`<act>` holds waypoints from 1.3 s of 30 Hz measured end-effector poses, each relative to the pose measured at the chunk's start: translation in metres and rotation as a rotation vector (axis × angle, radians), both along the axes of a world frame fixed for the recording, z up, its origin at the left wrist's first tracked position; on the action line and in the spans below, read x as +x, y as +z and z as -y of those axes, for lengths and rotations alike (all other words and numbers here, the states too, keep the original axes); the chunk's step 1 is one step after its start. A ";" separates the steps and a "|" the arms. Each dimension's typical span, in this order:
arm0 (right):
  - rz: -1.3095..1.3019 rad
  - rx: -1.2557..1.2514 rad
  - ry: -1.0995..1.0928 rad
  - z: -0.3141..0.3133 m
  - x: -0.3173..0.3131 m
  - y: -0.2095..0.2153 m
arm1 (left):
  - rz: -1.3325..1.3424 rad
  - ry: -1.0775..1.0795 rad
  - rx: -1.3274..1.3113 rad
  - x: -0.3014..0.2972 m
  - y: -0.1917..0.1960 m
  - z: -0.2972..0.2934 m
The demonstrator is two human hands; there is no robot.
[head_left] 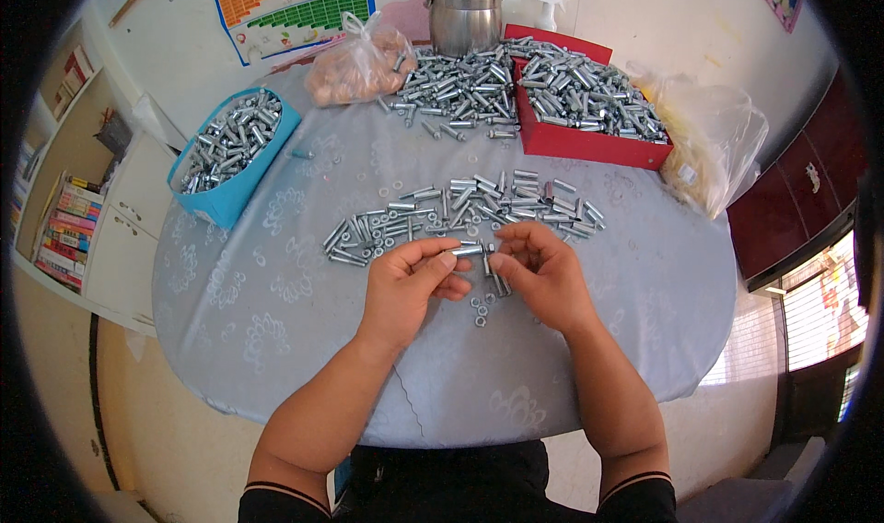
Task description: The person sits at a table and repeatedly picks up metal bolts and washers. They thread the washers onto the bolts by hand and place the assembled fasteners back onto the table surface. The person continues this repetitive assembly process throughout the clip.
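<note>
Between the thumb and fingers of my left hand (398,282) a silver expansion bolt (467,249) is pinched, lying sideways with its end toward the right. My right hand (551,279) is closed at that end, thumb and fingertips together; the small piece in them is too hidden to name. Just below the fingertips, a few more bolts (498,284) lie on the table, partly covered by my right hand. Several loose hex nuts (481,310) sit nearer to me. Beyond both hands spreads a loose group of bolts (525,194), with nuts and washers among them.
A grey cloth covers the round table (276,339). At the back stand a blue box (241,184) and a red box (589,145), both full of bolts, with a large bolt heap (460,86) between them. Plastic bags (354,67) and a steel pot (466,17) are also there.
</note>
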State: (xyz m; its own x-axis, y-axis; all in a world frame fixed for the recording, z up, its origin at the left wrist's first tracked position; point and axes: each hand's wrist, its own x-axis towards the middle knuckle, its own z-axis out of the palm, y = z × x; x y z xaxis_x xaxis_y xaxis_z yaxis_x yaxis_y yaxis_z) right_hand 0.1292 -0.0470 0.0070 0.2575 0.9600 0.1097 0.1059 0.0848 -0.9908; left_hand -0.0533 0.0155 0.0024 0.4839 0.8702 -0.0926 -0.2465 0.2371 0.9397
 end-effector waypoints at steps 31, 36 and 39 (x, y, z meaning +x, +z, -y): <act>0.016 -0.116 0.092 0.001 0.006 -0.004 | 0.029 -0.012 -0.037 -0.002 0.007 0.003; 0.010 0.019 0.100 0.003 0.003 -0.004 | 0.063 -0.012 -0.041 -0.001 0.003 0.004; -0.043 -0.101 0.114 0.005 0.017 -0.010 | 0.059 -0.017 -0.051 0.001 0.005 0.006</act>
State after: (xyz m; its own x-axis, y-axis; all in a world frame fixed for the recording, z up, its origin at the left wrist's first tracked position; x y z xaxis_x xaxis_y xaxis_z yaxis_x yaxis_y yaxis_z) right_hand 0.1460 -0.0522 -0.0028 0.1483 0.9889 0.0026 0.0582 -0.0061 -0.9983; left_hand -0.0518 0.0100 0.0074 0.5044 0.8567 -0.1078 -0.2969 0.2893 0.9100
